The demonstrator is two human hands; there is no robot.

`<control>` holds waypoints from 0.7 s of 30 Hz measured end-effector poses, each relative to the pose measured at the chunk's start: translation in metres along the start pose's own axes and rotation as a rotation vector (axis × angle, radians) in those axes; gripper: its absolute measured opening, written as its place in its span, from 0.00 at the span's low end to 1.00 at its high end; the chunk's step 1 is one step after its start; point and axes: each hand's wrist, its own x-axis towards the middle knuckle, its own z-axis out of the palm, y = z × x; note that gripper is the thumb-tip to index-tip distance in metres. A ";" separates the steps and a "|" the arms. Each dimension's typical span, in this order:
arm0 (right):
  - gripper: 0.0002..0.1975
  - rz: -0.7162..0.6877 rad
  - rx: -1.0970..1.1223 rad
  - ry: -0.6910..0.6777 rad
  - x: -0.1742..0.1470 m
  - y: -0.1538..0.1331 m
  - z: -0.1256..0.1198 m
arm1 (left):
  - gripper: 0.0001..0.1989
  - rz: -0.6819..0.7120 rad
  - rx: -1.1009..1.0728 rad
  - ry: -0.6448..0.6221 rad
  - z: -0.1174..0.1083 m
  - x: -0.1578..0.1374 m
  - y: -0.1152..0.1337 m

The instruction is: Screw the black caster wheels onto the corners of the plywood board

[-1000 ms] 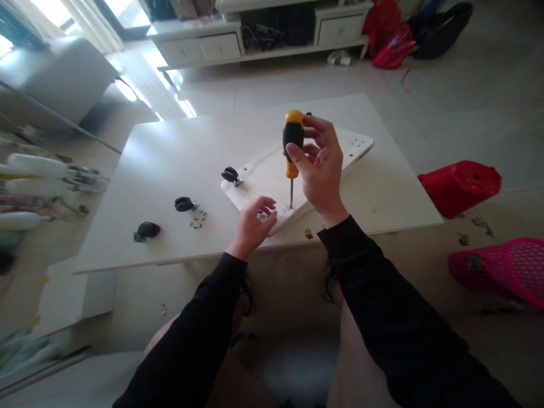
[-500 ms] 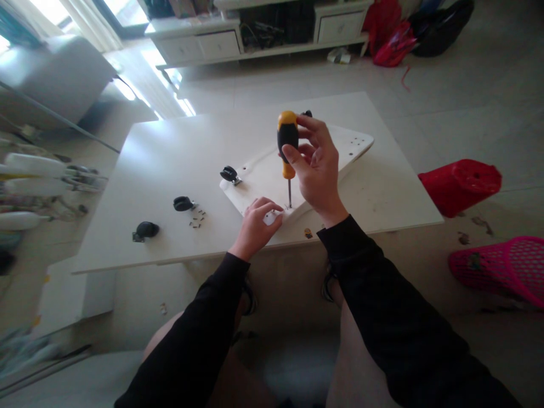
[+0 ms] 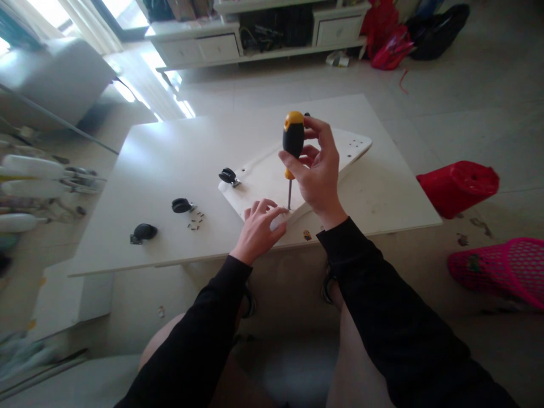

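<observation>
My right hand grips a yellow and black screwdriver, its shaft pointing down, nearly upright. The tip meets the near edge of a white panel lying on the white table. Resting on that near edge is my left hand, fingers spread and the index fingertip beside the screwdriver tip. Whether a screw sits under the tip is too small to tell. A black caster wheel is on the panel's left corner; another dark part shows behind my right hand.
To the left on the table lie two loose caster wheels, one by several small screws, the other nearer the edge. On the floor at right are a red bin and a pink basket. A white cabinet stands behind.
My left hand has shifted slightly right, its index finger now reaching to the screwdriver tip. The screwdriver handle has tilted a little to the right, its tip staying near the same spot.
</observation>
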 end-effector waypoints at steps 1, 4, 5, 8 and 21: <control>0.30 0.001 0.008 0.002 0.000 0.001 0.000 | 0.16 -0.006 0.010 -0.010 -0.001 0.000 0.001; 0.29 0.015 0.047 -0.011 -0.001 0.002 0.001 | 0.15 -0.022 0.045 -0.033 -0.003 0.000 0.005; 0.29 0.016 0.063 -0.016 -0.001 0.002 0.001 | 0.14 -0.025 0.055 -0.038 -0.003 0.000 0.006; 0.26 0.009 0.093 -0.017 -0.002 0.000 0.002 | 0.15 -0.028 0.080 -0.047 -0.004 0.000 0.008; 0.28 0.035 0.081 0.006 -0.003 -0.007 0.003 | 0.16 -0.017 0.089 -0.053 -0.005 0.000 0.009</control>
